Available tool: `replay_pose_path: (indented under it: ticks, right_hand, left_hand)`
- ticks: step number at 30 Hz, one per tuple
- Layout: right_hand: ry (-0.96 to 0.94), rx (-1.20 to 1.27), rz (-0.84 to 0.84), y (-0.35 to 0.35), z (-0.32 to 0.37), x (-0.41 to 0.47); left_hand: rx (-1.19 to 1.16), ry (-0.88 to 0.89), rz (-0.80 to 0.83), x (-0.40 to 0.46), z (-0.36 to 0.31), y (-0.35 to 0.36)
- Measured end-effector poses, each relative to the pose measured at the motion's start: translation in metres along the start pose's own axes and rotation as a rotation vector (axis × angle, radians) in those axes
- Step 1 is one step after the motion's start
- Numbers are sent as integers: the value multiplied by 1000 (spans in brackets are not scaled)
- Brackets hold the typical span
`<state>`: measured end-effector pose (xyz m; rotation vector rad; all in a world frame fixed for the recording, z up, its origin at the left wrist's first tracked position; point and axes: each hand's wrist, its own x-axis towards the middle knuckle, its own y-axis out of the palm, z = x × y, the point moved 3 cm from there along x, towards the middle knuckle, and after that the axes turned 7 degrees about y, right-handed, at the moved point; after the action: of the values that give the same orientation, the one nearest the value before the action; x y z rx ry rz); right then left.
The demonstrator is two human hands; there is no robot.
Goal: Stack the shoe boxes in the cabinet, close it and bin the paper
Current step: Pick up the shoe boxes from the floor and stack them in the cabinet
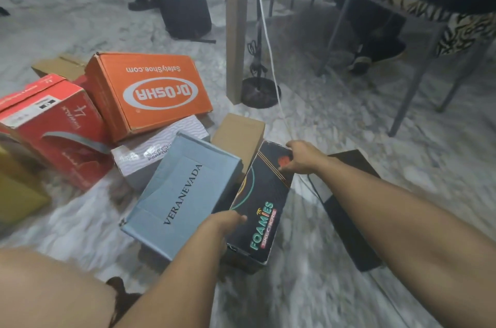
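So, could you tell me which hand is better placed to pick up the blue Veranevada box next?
Probably the left hand: it grips the black Foamies box at its near end, right beside the blue Veranevada box. The right hand holds the far end, further away.

Orange box [150, 91], red box [57, 131], pale blue box [182, 193]. Black box [261, 207] (teal and pink lettering). Floor [349, 126] grey-white marbled.

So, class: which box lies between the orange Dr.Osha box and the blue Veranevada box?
The white Skechers box, partly under both the orange Dr.Osha box and the blue Veranevada box, in the head view.
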<state>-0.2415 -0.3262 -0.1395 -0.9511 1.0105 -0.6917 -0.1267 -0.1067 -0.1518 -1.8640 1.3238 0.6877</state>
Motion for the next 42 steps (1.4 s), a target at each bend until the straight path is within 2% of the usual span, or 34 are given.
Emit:
replay_pose_path:
  ticks: [3, 8, 10, 14, 19, 23, 26, 31, 37, 42]
  right_hand:
    - [-7, 2, 12, 4, 5, 11]
    - [26, 66, 139, 14, 5, 22]
    - [54, 85, 117, 14, 5, 24]
    - [168, 129, 1, -3, 3, 22]
    - [306, 305, -270, -66, 1, -6]
    - [343, 331, -385, -115, 4, -31]
    - [348, 438, -471, -146, 13, -48]
    - [232, 538, -524, -194, 37, -82]
    - [47, 816, -350, -217, 88, -117]
    - [-123, 883, -212, -208, 145, -118]
  left_hand:
    - [-135, -49, 27, 2, 11, 12]
    - [-316, -146, 101, -5, 16, 17]
    - [-370, -170, 126, -12, 15, 17]
    - [-384, -152, 127, -18, 9, 15]
    - [-365, -100, 146, -39, -16, 17]
    - [-546, -111, 218, -55, -37, 14]
    - [-709, -118, 250, -69, -48, 7]
    - [-814, 40, 128, -106, -70, -14]
    - [-785, 284, -35, -136, -76, -81]
    - [-647, 416, -305, -153, -57, -164]
